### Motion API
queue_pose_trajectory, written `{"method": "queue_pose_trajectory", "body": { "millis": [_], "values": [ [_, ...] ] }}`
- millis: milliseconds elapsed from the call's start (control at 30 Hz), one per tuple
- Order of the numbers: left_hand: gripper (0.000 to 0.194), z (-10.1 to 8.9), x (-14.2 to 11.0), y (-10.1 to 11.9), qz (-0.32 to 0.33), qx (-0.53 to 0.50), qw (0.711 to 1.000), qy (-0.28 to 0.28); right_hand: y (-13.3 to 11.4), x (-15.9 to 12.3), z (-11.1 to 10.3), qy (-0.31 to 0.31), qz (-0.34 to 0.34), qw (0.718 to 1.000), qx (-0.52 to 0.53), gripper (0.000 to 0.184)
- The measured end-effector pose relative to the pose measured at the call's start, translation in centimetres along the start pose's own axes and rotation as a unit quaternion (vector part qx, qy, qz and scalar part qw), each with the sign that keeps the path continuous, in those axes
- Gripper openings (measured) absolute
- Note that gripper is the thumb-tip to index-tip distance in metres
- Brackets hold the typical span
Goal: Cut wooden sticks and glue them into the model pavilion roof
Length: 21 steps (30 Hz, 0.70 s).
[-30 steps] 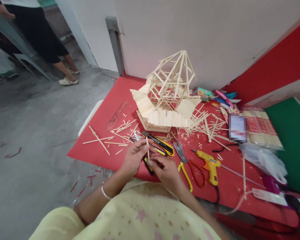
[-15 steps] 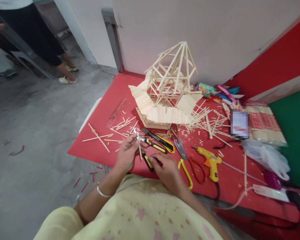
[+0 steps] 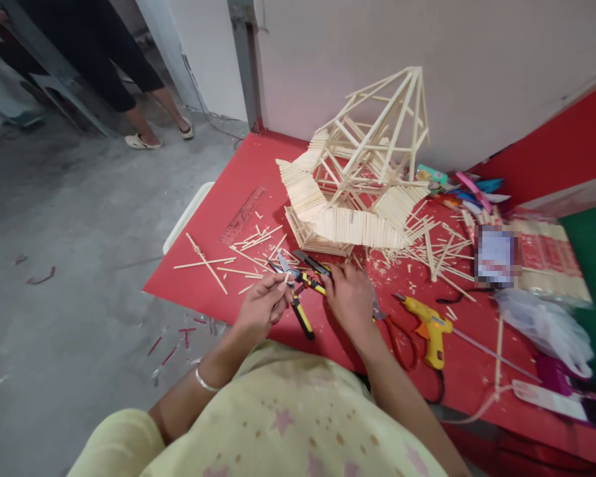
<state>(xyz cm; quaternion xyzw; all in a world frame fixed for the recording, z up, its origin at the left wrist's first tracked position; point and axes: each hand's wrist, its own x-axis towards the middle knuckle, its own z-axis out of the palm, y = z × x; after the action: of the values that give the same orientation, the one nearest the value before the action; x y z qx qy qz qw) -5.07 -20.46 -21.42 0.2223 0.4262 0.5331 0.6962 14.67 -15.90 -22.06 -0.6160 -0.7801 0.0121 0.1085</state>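
"What is in the left hand?"

"A short pale wooden stick, pinched between thumb and fingers. The hand is at the near edge of the red-covered table, just beside the pliers with black-and-yellow handles."

"And the right hand?"

"It reaches palm down over the black-and-yellow utility knife, covering much of it. I cannot tell whether the fingers close on it."

"How do the pliers lie?"

"Flat, with their handles spread apart, between the two hands."

"Where is the big piece?"

"The pale wooden stick structure stands on the far side, beyond the hands: an open, pointed frame above sloping panels of sticks laid side by side."

"What is around it?"

"To its left, a clear ruler and, nearer, two crossed thin sticks. To its right, a heap of loose pale sticks."

"And nearer, on the right?"

"The red-handled tool, partly hidden by the right arm, then the yellow glue gun. Farther right is a crumpled translucent plastic bag."

"Anyone else?"

"A person in dark trousers stands at the far left."
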Motion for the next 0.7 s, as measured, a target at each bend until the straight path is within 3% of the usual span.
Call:
{"method": "queue_pose_trajectory", "body": {
  "millis": [100, 233, 400, 700],
  "values": [
    [0.035, 0.6, 0.1, 0.3, -0.005, -0.011, 1.0, 0.001, 0.5, 0.2, 0.1, -0.004, 0.001, 1.0, 0.028, 0.036],
    [0.035, 0.6, 0.3, 0.4, -0.013, -0.009, 1.0, 0.001, 0.0, -2.1, -1.5, 0.073, 0.0, 0.991, 0.115, 0.036],
    [0.032, 0.8, 0.3, 0.4, -0.014, 0.013, 1.0, -0.011, -1.1, -5.5, -3.7, 0.048, -0.095, 0.985, 0.136, 0.038],
    [0.028, 1.8, -0.3, 0.0, 0.013, 0.038, 0.999, 0.006, -0.7, -7.3, -2.7, 0.056, -0.09, 0.986, 0.131, 0.047]
  ]
}}
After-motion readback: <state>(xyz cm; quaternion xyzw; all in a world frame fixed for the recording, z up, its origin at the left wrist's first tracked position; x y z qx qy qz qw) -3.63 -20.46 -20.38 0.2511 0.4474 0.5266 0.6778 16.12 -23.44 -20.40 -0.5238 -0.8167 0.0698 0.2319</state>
